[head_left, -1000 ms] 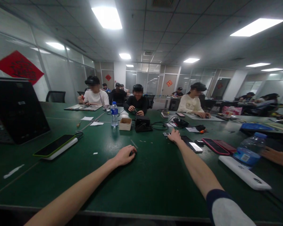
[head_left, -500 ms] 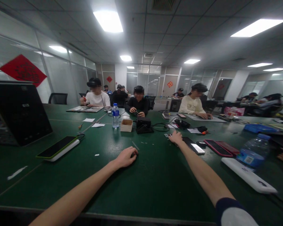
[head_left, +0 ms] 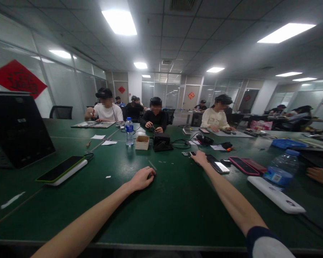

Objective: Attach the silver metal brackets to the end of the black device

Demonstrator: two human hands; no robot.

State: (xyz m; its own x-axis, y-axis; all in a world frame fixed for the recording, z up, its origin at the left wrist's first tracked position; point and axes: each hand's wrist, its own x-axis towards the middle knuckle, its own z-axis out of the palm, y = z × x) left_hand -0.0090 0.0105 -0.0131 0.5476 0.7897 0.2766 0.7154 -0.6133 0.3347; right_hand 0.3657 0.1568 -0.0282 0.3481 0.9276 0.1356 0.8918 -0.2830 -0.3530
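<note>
My left hand (head_left: pixel 143 178) rests on the green table (head_left: pixel 161 215), fingers loosely curled, with a gap between thumb and forefinger and nothing visible in it. A thin clear strip (head_left: pixel 152 165) lies just beyond its fingertips. Farther out, my right hand (head_left: pixel 199 158) reaches forward with its fingers closed at a small dark piece with a light edge (head_left: pixel 192 153). Its kind is too small to make out. Beside that piece lies a small silvery part (head_left: pixel 185 153). A black phone with a bright white patch (head_left: pixel 217 164) is close to my right wrist.
Ahead stand a water bottle (head_left: pixel 129 131), a small open box (head_left: pixel 142 142) and a black case (head_left: pixel 162 143). At right are a red-edged phone (head_left: pixel 243 166), a large bottle (head_left: pixel 282 169), a white power bank (head_left: pixel 276 195) and another person's hand (head_left: pixel 321 176). A green-edged phone (head_left: pixel 61 169) lies left.
The view has turned slightly right. The small dark piece now shows at my right fingertips, where it was mostly covered before. My left hand stays in place on the table.
</note>
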